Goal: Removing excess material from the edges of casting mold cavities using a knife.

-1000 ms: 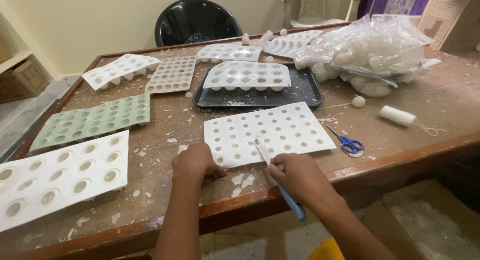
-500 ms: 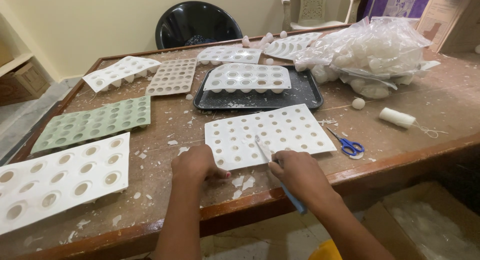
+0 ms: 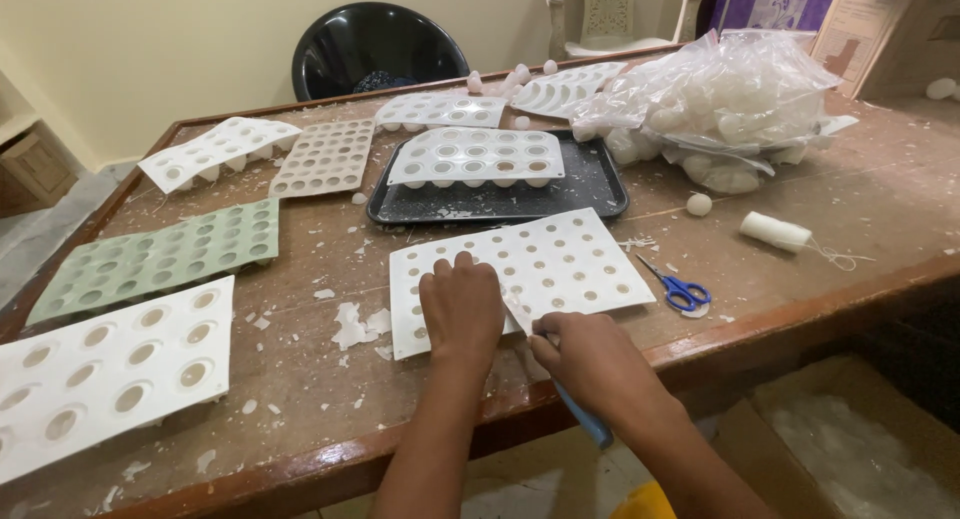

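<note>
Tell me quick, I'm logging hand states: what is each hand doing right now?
Left hand: open, pressed flat on the white mould sheet.
Right hand: closed around a blue-handled tool, its tip at the sheet's near edge.

A clear plastic bag [image 3: 725,104] bulging with white rounded pieces is seen at the table's far right; behind it stand a brown cardboard box [image 3: 875,29] and a purple patterned package [image 3: 765,4].

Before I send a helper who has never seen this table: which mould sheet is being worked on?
On the wooden table, find the black tray. Just nearer the front edge lies a flat white sheet with round holes. Unlike the others, the left hand presses it.
</note>
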